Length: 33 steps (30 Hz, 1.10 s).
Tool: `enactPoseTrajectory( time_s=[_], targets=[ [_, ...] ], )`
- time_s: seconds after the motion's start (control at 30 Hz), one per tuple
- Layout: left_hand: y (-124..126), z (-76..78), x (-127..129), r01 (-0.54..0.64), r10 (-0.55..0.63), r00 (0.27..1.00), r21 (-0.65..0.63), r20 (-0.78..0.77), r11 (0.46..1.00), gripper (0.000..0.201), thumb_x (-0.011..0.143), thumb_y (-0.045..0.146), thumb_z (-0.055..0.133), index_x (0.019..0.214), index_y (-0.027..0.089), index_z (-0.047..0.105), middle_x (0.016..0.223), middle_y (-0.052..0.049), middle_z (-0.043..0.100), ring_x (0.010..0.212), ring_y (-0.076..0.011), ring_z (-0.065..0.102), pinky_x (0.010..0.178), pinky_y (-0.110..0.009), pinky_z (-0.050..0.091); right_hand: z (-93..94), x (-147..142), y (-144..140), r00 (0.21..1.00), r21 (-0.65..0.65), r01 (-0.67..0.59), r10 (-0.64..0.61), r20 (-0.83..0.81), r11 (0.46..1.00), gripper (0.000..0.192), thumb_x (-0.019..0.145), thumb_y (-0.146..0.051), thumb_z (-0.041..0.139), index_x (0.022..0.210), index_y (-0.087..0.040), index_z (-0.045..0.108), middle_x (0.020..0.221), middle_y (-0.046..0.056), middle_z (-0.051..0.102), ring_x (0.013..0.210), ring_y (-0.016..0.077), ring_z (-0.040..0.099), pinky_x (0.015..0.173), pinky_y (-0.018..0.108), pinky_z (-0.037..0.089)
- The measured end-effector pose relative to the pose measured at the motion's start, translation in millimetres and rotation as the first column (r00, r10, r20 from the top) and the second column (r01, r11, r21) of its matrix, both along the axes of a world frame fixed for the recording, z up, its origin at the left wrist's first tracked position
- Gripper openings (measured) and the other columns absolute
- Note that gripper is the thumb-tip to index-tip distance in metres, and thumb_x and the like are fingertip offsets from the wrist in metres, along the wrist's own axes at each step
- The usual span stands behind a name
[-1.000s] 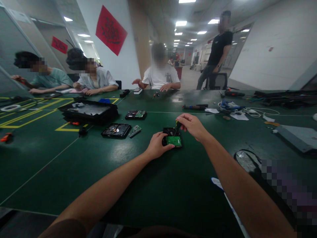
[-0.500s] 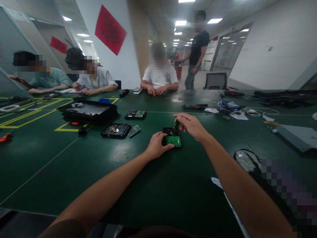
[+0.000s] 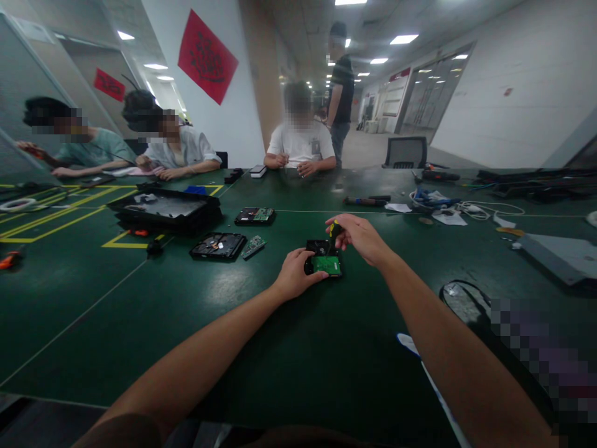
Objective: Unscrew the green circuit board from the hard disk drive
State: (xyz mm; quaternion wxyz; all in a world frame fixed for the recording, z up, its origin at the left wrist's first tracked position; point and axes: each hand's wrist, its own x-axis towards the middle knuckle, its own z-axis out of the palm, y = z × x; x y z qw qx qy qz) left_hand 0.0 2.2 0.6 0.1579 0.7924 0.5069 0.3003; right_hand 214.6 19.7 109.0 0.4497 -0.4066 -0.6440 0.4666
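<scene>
A black hard drive with a green circuit board [image 3: 327, 266] facing up lies on the green table in front of me. My left hand [image 3: 297, 272] grips it from the left, thumb along the near edge and fingers at the far side. In my right hand [image 3: 358, 235] is a screwdriver [image 3: 334, 231] with a yellow and black handle, held upright above the drive. Its thin shaft points down at the board; whether the tip sits in a screw is too small to tell. To the left lie a second drive body [image 3: 218, 246] and a loose circuit board [image 3: 254, 247].
Another hard drive [image 3: 254, 216] lies farther back, right of a stack of black trays [image 3: 165, 208]. Cables [image 3: 438, 200], paper scraps and a grey metal box [image 3: 559, 252] are on the right. Seated people work across the table; one person [image 3: 342, 93] stands behind.
The screwdriver handle has turned slightly within my right hand's fingers. My left hand and the drive stay put. The standing person has moved left and turned, and the seated person opposite has shifted their hands.
</scene>
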Motion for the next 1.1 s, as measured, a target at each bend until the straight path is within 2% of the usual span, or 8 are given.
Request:
enactPoseTrajectory(
  time_s=[0.1,0.27,0.47,0.63,0.73,0.83,0.93,1.1],
  targets=[
    [-0.6,0.9,0.1,-0.001,0.001,1.0,-0.001,0.0,1.0,0.073,0.08,0.063,0.078,0.136,0.018,0.062,0.142,-0.016,0.059,0.135,-0.0355,0.051,0.115,-0.05,0.041,0.6,0.7,-0.4,1.0,0.034,0.004,-0.005,0.025,0.999,0.027,0.097,-0.041,0.056,0.108,-0.021,0.072,0.096,0.006,0.072,0.059,0.0107,0.059,0.047,0.023,0.043],
    [-0.7,0.4,0.5,0.002,-0.002,1.0,0.004,0.006,1.0,0.07,0.08,0.061,0.079,0.135,0.02,0.063,0.142,-0.015,0.059,0.136,-0.0357,0.051,0.115,-0.051,0.042,-0.2,0.6,-1.0,0.992,0.106,0.08,-0.089,0.089,0.991,0.021,0.088,-0.042,0.07,0.087,-0.021,0.066,0.071,0.0,0.064,0.056,0.0111,0.057,0.046,0.022,0.04],
    [0.7,-2.3,0.4,-0.005,0.004,1.0,0.015,0.013,1.0,0.07,0.078,0.061,0.08,0.133,0.021,0.064,0.141,-0.015,0.059,0.134,-0.0354,0.052,0.114,-0.051,0.042,-0.2,-1.3,-1.7,0.998,-0.001,0.058,-0.058,0.031,0.998,0.019,0.093,-0.039,0.063,0.091,-0.021,0.06,0.093,0.006,0.075,0.046,0.0084,0.056,0.037,0.022,0.034],
    [0.0,-1.7,-0.4,0.003,-0.003,1.0,0.015,0.006,1.0,0.067,0.079,0.061,0.079,0.134,0.024,0.065,0.141,-0.014,0.059,0.134,-0.0347,0.052,0.114,-0.051,0.042,1.6,-2.1,-1.3,1.0,-0.024,-0.011,0.011,-0.017,1.0,0.029,0.099,-0.044,0.053,0.101,-0.02,0.069,0.1,0.009,0.073,0.056,0.0108,0.062,0.045,0.023,0.045],
    [-1.2,-0.3,-0.6,0.005,-0.005,1.0,0.007,0.006,1.0,0.064,0.08,0.06,0.079,0.133,0.027,0.066,0.144,-0.013,0.057,0.135,-0.035,0.051,0.114,-0.052,0.041,2.2,-1.4,-1.2,1.0,-0.005,-0.015,0.015,-0.007,1.0,0.027,0.098,-0.04,0.054,0.106,-0.02,0.07,0.098,0.007,0.072,0.058,0.0115,0.061,0.047,0.024,0.045],
    [-1.8,0.6,-0.9,0.003,-0.003,1.0,-0.008,0.005,1.0,0.064,0.079,0.059,0.08,0.133,0.028,0.066,0.145,-0.012,0.056,0.136,-0.0357,0.05,0.114,-0.053,0.041,1.5,0.3,-0.7,0.997,0.082,0.03,-0.036,0.075,0.996,0.022,0.093,-0.041,0.063,0.094,-0.02,0.07,0.082,0.003,0.068,0.058,0.0111,0.057,0.048,0.023,0.041],
    [-1.7,0.6,-1.3,0.003,-0.003,1.0,-0.017,0.004,1.0,0.064,0.079,0.059,0.08,0.134,0.028,0.066,0.146,-0.013,0.055,0.137,-0.0361,0.05,0.114,-0.053,0.041,-0.4,1.7,0.5,0.993,0.091,0.067,-0.075,0.086,0.994,0.021,0.091,-0.04,0.067,0.085,-0.02,0.065,0.07,0.0,0.063,0.056,0.0115,0.056,0.048,0.023,0.04],
    [-0.8,-1.0,-1.4,0.006,-0.006,1.0,-0.01,0.007,1.0,0.065,0.079,0.06,0.08,0.134,0.028,0.066,0.146,-0.013,0.056,0.137,-0.0361,0.05,0.114,-0.053,0.041,-0.9,1.5,1.2,0.998,0.044,0.029,-0.031,0.051,0.999,0.019,0.095,-0.039,0.06,0.093,-0.021,0.066,0.094,0.005,0.073,0.051,0.0088,0.055,0.042,0.022,0.036]
  ],
)
